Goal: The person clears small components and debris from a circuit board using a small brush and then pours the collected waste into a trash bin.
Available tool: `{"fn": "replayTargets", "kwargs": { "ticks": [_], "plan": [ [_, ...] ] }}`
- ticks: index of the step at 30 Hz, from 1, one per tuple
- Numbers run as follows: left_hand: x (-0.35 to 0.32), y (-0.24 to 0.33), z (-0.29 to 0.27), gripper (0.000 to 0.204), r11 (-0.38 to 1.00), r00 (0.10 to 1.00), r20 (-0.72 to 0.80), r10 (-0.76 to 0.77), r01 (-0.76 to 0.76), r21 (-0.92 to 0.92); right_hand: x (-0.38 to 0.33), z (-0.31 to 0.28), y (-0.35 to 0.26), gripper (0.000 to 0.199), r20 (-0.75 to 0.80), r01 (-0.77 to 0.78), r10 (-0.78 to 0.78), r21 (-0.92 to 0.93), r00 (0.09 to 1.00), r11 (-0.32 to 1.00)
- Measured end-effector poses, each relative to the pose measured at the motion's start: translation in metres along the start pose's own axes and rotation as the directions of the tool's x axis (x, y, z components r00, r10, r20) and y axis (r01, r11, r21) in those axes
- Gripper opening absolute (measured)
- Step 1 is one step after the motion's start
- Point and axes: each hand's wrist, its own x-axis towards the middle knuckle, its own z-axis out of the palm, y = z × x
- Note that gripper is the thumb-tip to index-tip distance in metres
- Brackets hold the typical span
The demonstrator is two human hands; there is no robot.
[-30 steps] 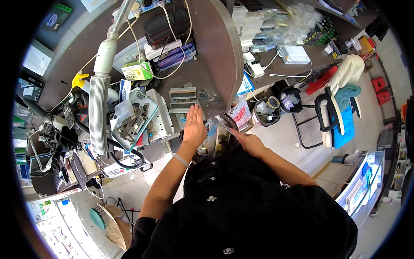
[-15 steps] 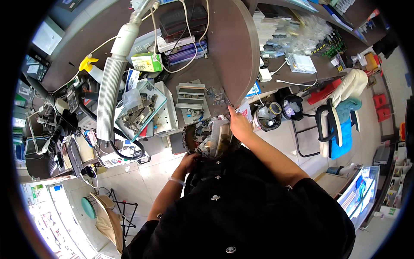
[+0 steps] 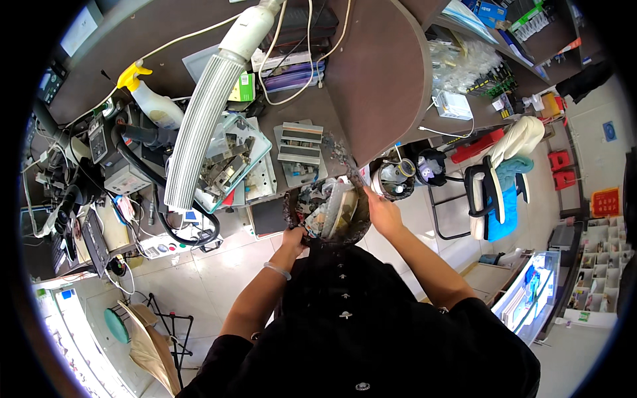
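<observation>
Our left hand [image 3: 294, 240] is curled on the near left rim of a dark, bag-lined waste bin [image 3: 362, 225], while our right hand [image 3: 383, 211] is at its right side, fingertips by the far right rim; we cannot tell whether it grips anything. The bin, full of mixed scraps [image 3: 322, 209], sits between our hands at the near edge of the brown desk [image 3: 312, 109]. Just beyond it lies a metal clamping fixture [image 3: 300, 144] with two bars, small debris [image 3: 342, 158] to its right. On the left we see a light-blue-rimmed tray [image 3: 259, 164] of metal parts, partly behind a ribbed duct [image 3: 199, 132]
</observation>
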Motion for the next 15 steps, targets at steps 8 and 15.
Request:
{"fn": "replayTargets", "kwargs": {
  "ticks": [8, 15],
  "plan": [
    [0.014, -0.007, -0.008, 0.034, 0.997, 0.999, 0.033, 0.011, -0.008, -0.07, -0.013, -0.003, -0.024, 0.038, -0.192, 0.116, -0.056, 0.316, 0.98, 0.942],
    [-0.012, -0.003, 0.008, 0.027, 0.998, 1.0, -0.017, 0.025, -0.026, -0.065, 0.039, 0.021, -0.008, 0.052, 0.025, -0.031, 0.033, -0.058, 0.999, 0.998]
  ]
}}
